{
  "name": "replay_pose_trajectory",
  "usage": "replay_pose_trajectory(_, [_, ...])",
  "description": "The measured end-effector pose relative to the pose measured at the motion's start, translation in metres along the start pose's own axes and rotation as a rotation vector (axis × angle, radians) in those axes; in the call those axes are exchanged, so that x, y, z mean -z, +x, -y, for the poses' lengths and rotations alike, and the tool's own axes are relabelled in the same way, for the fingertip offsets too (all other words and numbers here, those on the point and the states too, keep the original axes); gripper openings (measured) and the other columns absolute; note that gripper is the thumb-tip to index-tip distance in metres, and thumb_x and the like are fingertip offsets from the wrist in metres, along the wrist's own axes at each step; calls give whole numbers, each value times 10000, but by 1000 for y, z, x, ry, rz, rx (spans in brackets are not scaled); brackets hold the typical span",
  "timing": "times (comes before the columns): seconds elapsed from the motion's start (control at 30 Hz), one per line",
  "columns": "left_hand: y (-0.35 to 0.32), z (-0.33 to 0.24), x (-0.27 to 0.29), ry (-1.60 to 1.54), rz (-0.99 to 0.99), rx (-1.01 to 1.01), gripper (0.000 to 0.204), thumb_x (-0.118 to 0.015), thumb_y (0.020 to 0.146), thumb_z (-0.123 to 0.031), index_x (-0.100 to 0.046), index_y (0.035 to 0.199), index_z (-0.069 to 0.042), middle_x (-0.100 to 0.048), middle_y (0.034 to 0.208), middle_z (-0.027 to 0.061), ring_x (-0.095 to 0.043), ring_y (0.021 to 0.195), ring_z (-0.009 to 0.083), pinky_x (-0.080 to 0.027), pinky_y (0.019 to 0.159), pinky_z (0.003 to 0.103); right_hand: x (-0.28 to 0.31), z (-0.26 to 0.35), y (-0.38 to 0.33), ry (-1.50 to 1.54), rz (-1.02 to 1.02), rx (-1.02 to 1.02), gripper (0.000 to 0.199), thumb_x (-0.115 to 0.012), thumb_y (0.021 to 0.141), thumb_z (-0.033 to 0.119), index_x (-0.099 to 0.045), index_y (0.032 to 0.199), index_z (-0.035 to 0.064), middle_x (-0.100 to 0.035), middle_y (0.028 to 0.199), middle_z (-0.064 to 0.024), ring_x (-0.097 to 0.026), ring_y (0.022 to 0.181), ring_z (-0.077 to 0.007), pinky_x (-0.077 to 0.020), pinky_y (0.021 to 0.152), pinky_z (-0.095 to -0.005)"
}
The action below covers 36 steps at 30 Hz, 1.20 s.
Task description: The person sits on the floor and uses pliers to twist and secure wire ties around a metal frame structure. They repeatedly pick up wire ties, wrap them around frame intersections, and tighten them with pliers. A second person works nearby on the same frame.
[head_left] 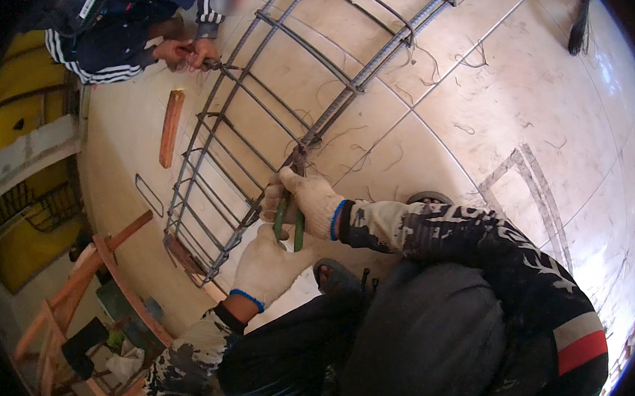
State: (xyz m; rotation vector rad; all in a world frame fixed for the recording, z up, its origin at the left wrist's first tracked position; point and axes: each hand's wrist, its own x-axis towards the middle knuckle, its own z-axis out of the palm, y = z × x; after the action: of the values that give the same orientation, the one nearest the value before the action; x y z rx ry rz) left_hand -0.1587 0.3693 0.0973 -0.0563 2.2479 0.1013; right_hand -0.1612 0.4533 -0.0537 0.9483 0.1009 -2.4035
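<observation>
A long cage of steel rebar (273, 91) with square stirrups lies slantwise over the tiled floor. Both my hands wear pale knit gloves with blue cuffs. My left hand (267, 264) is closed around the green handles of a pair of pincers (299, 232). The pincers' head reaches up to a joint on the cage's near long bar. My right hand (314, 198) is closed at that joint, its thumb and fingers pressed together beside the pincers' head. What lies between those fingers is hidden; thin tie wire may be there but is too small to tell.
Across the cage, a co-worker's hands (193, 53) work a red-handled tool at a bar. A wood block (171, 129) and a loose stirrup (148, 195) lie on the floor. Wire scraps are scattered rightward, with a dark wire bundle (579, 21). Wooden framing (121, 278) stands lower left.
</observation>
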Motion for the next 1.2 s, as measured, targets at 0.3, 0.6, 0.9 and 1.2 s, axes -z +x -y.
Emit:
replay_pose_trajectory(0.3, [1, -1, -11, 187, -56, 20, 998, -861, 723, -584, -495, 1376, 76, -706, 1134, 318, -718, 1077, 447, -582, 932, 460, 39, 5, 11, -2, 439, -63, 542, -530, 1129, 359, -422, 1525, 4, -619, 1456, -224, -651, 1293, -341, -566, 1085, -486])
replay_pose_trajectory(0.6, [8, -4, -17, 339, -53, 117, 832, -845, 767, -527, -538, 1296, 37, -740, 1016, 220, -752, 924, 385, -596, 826, 468, 37, -1, 18, 46, 449, -55, 483, -589, 1100, 396, -481, 1416, 48, -674, 1233, -147, -647, 1186, -319, -521, 1084, -535])
replay_pose_trajectory(0.9, [12, 40, -39, -1898, 1160, 16, 467, -672, 923, -411, -576, 1227, -71, -415, 794, -22, -377, 629, 102, -346, 581, 270, 18, 18, -7, 405, 590, -228, 209, -582, 1110, 299, -569, 1042, 102, -537, 832, -1, -576, 831, -214, -528, 916, -466])
replay_pose_trajectory(1.2, [21, 72, -17, -950, 835, 120, 461, -610, 1015, -170, -550, 1405, 68, -664, 1328, 202, -689, 1214, 297, -560, 1066, 417, 16, 7, -57, -149, 162, -198, 219, -633, 1090, 265, -616, 1240, 106, -616, 895, -1, -628, 938, -207, -534, 850, -418])
